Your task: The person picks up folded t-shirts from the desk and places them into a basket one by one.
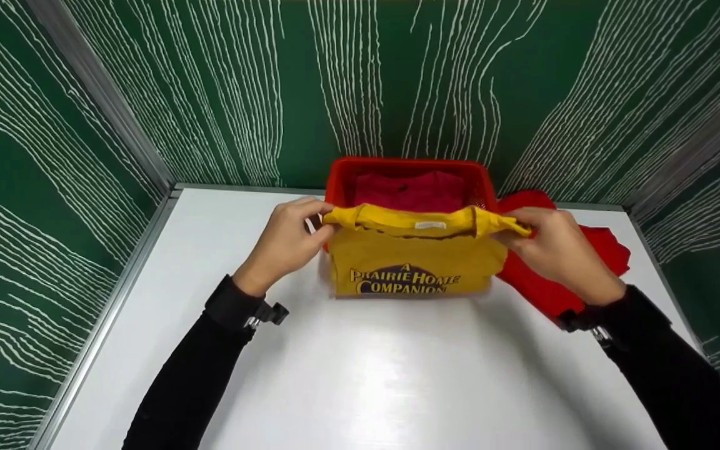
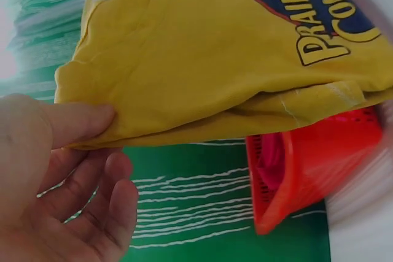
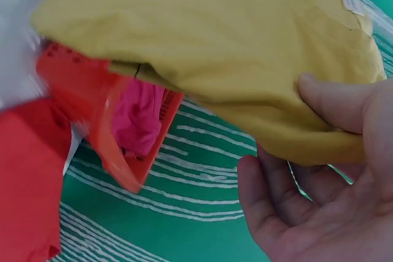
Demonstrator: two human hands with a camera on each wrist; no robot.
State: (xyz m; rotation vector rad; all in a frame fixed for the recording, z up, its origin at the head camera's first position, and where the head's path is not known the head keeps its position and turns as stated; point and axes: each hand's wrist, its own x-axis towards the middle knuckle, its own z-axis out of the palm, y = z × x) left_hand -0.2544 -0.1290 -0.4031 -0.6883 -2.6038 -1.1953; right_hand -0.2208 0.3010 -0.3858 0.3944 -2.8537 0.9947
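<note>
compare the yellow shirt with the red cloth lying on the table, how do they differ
The yellow shirt is folded flat, bears printed lettering, and is held up by the left hand and right hand. The red cloth is plain, rumpled, and lies on the table beside the red basket, unheld. Both are soft fabric.

Green booth, white table

I'm seeing green walls point(image 1: 447, 75) with white wavy lines enclosing a glossy white table point(image 1: 360, 375); metal edging point(image 1: 110, 294) framing it.
</note>
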